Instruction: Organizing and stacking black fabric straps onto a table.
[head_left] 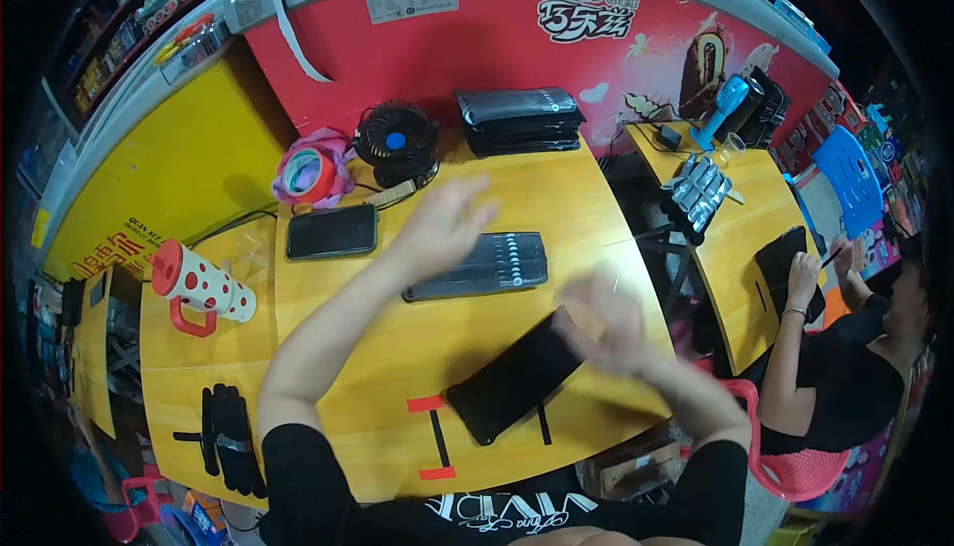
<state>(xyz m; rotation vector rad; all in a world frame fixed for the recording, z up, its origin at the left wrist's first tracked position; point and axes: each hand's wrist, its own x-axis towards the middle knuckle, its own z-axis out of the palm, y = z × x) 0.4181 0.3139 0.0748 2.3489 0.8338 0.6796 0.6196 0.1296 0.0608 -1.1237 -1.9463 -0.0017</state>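
My left hand (443,225) reaches across the table, fingers apart and holding nothing, slightly blurred. It is above the left end of a flat black packet in clear plastic (487,266), which has a row of pale marks near its right end. My right hand (608,325) is smeared by motion, at the upper right end of a plain black flat rectangular piece (512,377). That piece lies slanted on the table; whether my fingers grip it cannot be made out. Beneath and beside it, black strips (440,437) with red tape ends mark the tabletop.
A stack of black packets (519,121) stands at the back, beside a black fan (396,139) and tape rolls (306,176). A phone (332,232), a dotted tumbler (214,288) and black strapped pieces (234,437) sit leftward. A co-worker (845,347) works at the right table.
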